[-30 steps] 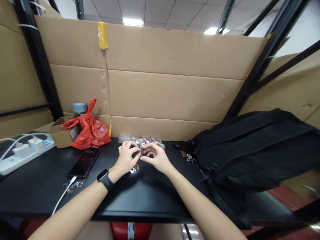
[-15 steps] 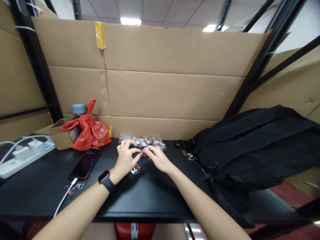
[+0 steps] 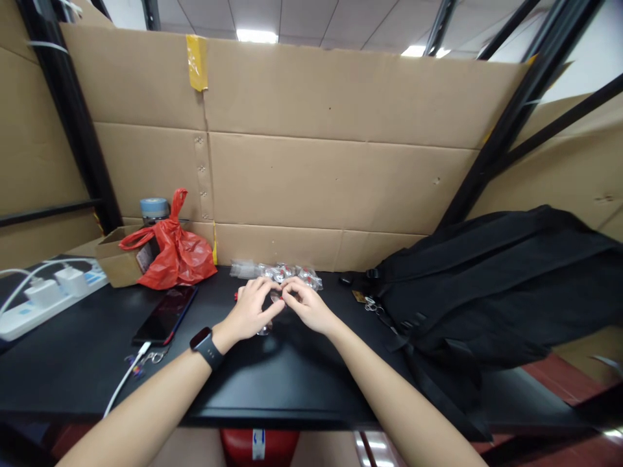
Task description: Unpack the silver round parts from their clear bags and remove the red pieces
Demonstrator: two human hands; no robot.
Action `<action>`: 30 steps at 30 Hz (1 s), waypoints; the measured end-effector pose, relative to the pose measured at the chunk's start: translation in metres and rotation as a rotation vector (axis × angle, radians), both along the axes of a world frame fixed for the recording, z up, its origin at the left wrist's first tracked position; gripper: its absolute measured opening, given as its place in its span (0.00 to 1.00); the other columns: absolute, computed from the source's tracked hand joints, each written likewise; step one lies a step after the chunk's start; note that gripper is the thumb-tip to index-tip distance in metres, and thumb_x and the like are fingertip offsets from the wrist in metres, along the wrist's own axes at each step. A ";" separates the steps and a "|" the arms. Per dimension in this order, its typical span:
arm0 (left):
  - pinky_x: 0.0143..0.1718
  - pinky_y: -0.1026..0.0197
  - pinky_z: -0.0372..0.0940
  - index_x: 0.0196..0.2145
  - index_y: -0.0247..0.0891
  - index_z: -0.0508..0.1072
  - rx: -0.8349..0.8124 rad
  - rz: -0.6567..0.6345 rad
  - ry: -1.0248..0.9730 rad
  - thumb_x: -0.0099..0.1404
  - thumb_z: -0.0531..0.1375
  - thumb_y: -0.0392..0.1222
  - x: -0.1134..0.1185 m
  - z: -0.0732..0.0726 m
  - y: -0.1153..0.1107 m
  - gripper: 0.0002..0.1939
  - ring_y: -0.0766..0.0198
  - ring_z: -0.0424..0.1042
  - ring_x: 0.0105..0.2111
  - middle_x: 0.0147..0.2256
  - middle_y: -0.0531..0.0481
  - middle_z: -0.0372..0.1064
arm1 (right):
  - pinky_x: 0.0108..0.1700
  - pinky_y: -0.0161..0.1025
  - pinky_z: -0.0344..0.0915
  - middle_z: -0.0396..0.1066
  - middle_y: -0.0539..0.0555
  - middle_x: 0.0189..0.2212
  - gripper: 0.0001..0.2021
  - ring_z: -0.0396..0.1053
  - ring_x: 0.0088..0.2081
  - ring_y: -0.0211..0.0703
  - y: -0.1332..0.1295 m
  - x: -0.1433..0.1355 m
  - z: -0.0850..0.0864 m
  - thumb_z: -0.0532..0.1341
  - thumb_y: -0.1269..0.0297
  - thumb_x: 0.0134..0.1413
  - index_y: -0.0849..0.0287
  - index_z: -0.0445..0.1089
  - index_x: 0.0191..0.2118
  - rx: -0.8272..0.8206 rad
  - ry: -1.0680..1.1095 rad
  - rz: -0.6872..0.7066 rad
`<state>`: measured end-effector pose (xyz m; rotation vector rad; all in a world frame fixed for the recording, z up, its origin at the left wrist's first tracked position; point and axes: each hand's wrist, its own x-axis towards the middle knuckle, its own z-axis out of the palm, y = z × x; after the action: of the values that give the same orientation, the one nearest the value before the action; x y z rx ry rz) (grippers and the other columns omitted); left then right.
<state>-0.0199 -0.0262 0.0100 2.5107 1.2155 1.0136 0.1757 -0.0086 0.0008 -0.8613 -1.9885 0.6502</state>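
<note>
Tabletop: black, smooth, faint sheen. Far wall: matt cardboard, creased; yellow tape glossy. Far-centre packets: clear, crinkled, shiny plastic. Disc, centre, mostly hidden: polished, metal-like finish. Left: carrier bag, thin glossy plastic; smartphone screen, glass-like gloss; power strip, smooth white plastic. Right: backpack, matt black cloth.

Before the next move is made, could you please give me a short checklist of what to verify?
1. Small piece up between left hand and right hand: ok.
2. Firm grip on it: cannot tell, the fingers hide the contact.
3. Shiny metal piece on the table in full view: not ok, the left hand partly covers it.
4. Clear-wrapped packets lying beyond the hands: ok.
5. Phone apart from both hands: ok.
6. Black backpack apart from the right hand: ok.
</note>
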 end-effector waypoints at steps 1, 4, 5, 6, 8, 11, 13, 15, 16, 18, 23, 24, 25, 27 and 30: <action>0.52 0.50 0.58 0.50 0.46 0.69 0.002 0.000 0.037 0.69 0.55 0.52 0.000 -0.002 0.001 0.15 0.53 0.64 0.51 0.51 0.48 0.67 | 0.43 0.40 0.66 0.65 0.57 0.46 0.13 0.66 0.48 0.46 0.000 0.001 0.000 0.55 0.55 0.64 0.57 0.66 0.32 0.010 -0.003 -0.007; 0.52 0.49 0.58 0.48 0.46 0.70 0.006 0.017 0.094 0.67 0.57 0.51 -0.002 -0.004 0.003 0.14 0.52 0.64 0.51 0.51 0.47 0.67 | 0.42 0.40 0.66 0.65 0.58 0.47 0.10 0.67 0.47 0.45 0.002 0.004 0.001 0.55 0.60 0.64 0.57 0.66 0.33 0.054 -0.050 -0.032; 0.52 0.49 0.58 0.49 0.45 0.69 0.006 0.022 0.097 0.68 0.56 0.51 -0.004 -0.003 0.004 0.14 0.52 0.64 0.51 0.51 0.47 0.68 | 0.42 0.40 0.66 0.66 0.58 0.47 0.09 0.67 0.46 0.45 0.002 0.006 0.002 0.56 0.62 0.63 0.58 0.66 0.32 0.070 -0.087 -0.036; 0.52 0.50 0.58 0.49 0.45 0.69 0.004 0.020 0.102 0.68 0.56 0.51 -0.007 -0.002 0.005 0.15 0.53 0.65 0.51 0.50 0.47 0.68 | 0.42 0.39 0.65 0.67 0.58 0.46 0.08 0.67 0.45 0.44 0.003 0.008 0.002 0.56 0.64 0.62 0.58 0.67 0.31 0.084 -0.138 -0.037; 0.49 0.53 0.60 0.47 0.43 0.71 -0.021 -0.028 0.145 0.67 0.57 0.52 -0.014 0.002 0.007 0.16 0.55 0.68 0.46 0.46 0.47 0.70 | 0.41 0.39 0.64 0.69 0.56 0.40 0.07 0.68 0.40 0.43 0.004 0.014 0.004 0.57 0.67 0.59 0.59 0.67 0.29 0.083 -0.270 -0.031; 0.38 0.62 0.61 0.38 0.40 0.75 -0.133 -0.193 0.294 0.62 0.63 0.49 -0.025 0.006 0.012 0.12 0.61 0.70 0.35 0.35 0.50 0.72 | 0.36 0.36 0.62 0.71 0.52 0.29 0.06 0.67 0.31 0.39 0.004 0.023 0.006 0.59 0.68 0.57 0.60 0.69 0.29 -0.035 -0.432 -0.009; 0.32 0.65 0.59 0.34 0.39 0.76 -0.218 -0.265 0.352 0.61 0.62 0.44 -0.028 0.006 0.015 0.07 0.65 0.69 0.30 0.30 0.52 0.72 | 0.33 0.34 0.61 0.72 0.50 0.27 0.03 0.66 0.27 0.36 0.004 0.028 0.006 0.61 0.67 0.56 0.60 0.71 0.34 -0.119 -0.455 0.003; 0.30 0.66 0.57 0.32 0.39 0.76 -0.256 -0.261 0.351 0.62 0.60 0.39 -0.028 0.004 0.016 0.05 0.67 0.70 0.27 0.27 0.53 0.73 | 0.32 0.32 0.60 0.74 0.49 0.28 0.07 0.66 0.26 0.35 0.006 0.031 0.005 0.65 0.65 0.53 0.60 0.72 0.38 -0.156 -0.466 0.030; 0.30 0.67 0.57 0.32 0.39 0.76 -0.253 -0.238 0.340 0.63 0.59 0.37 -0.027 0.003 0.016 0.05 0.67 0.70 0.27 0.27 0.53 0.73 | 0.31 0.32 0.60 0.74 0.49 0.29 0.09 0.65 0.26 0.35 0.007 0.031 0.003 0.67 0.65 0.51 0.60 0.72 0.39 -0.161 -0.474 0.039; 0.30 0.67 0.57 0.31 0.39 0.76 -0.217 -0.177 0.318 0.64 0.59 0.36 -0.024 0.002 0.015 0.06 0.66 0.72 0.28 0.28 0.52 0.75 | 0.31 0.32 0.59 0.74 0.49 0.29 0.11 0.66 0.26 0.35 0.009 0.031 0.000 0.67 0.64 0.51 0.60 0.72 0.41 -0.156 -0.470 0.020; 0.34 0.67 0.60 0.34 0.40 0.75 -0.158 -0.127 0.205 0.66 0.58 0.38 -0.020 0.000 0.014 0.06 0.64 0.74 0.32 0.31 0.52 0.77 | 0.32 0.32 0.59 0.74 0.49 0.26 0.04 0.68 0.27 0.37 0.010 0.025 -0.004 0.63 0.69 0.55 0.60 0.71 0.37 -0.117 -0.476 -0.024; 0.35 0.67 0.61 0.35 0.40 0.75 -0.157 -0.127 0.173 0.66 0.58 0.38 -0.020 -0.001 0.014 0.06 0.64 0.74 0.32 0.32 0.52 0.77 | 0.33 0.32 0.59 0.74 0.49 0.26 0.01 0.68 0.27 0.37 0.010 0.025 -0.004 0.62 0.70 0.55 0.60 0.71 0.34 -0.118 -0.496 0.010; 0.35 0.67 0.61 0.35 0.40 0.75 -0.156 -0.123 0.140 0.66 0.58 0.38 -0.020 -0.001 0.015 0.06 0.64 0.74 0.32 0.32 0.52 0.77 | 0.33 0.33 0.59 0.73 0.50 0.25 0.02 0.68 0.27 0.37 0.009 0.025 -0.002 0.62 0.70 0.56 0.60 0.71 0.32 -0.116 -0.503 0.035; 0.36 0.66 0.62 0.36 0.39 0.75 -0.155 -0.115 0.076 0.66 0.58 0.38 -0.019 -0.001 0.015 0.06 0.64 0.74 0.33 0.33 0.52 0.77 | 0.34 0.34 0.60 0.73 0.50 0.26 0.04 0.68 0.28 0.38 0.007 0.027 0.001 0.61 0.69 0.57 0.60 0.71 0.31 -0.107 -0.469 0.039; 0.36 0.66 0.62 0.35 0.38 0.76 -0.152 -0.103 -0.015 0.65 0.59 0.38 -0.017 0.000 0.015 0.05 0.65 0.74 0.32 0.32 0.52 0.77 | 0.36 0.35 0.62 0.73 0.52 0.29 0.06 0.69 0.31 0.39 0.006 0.028 0.004 0.60 0.64 0.60 0.60 0.70 0.33 -0.118 -0.321 0.024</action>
<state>-0.0373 -0.0108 0.0101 2.4164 1.1023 0.8792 0.2040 -0.0024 0.0047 -1.0687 -2.2662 0.6831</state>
